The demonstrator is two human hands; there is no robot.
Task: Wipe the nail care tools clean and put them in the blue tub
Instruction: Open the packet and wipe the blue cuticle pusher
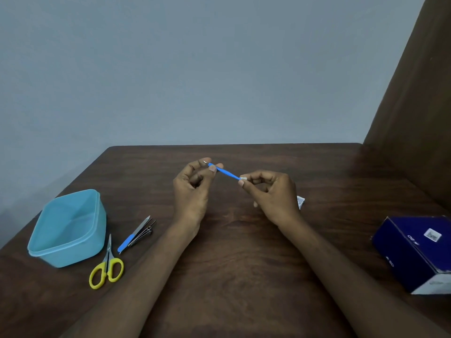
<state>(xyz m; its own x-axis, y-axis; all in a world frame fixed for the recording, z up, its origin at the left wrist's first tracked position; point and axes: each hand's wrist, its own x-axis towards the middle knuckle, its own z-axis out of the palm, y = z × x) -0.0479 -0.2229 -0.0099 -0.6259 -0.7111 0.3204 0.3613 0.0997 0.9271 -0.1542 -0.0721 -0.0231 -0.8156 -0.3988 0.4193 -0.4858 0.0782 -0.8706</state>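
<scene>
Wiping goes best if the left hand (192, 184) keeps pinching the blue-handled tool (224, 171) while the right hand (267, 191), right of it, draws its pinched white wipe (243, 178) along.

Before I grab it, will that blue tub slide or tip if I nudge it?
The tub looks like thin plastic and seems to hold nothing, so it is probably light and would likely slide on the smooth table. Its wide, low shape makes tipping unlikely.

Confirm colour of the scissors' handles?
Yellow handles on the small metal-bladed scissors, beside the blue tub; head view.
</scene>
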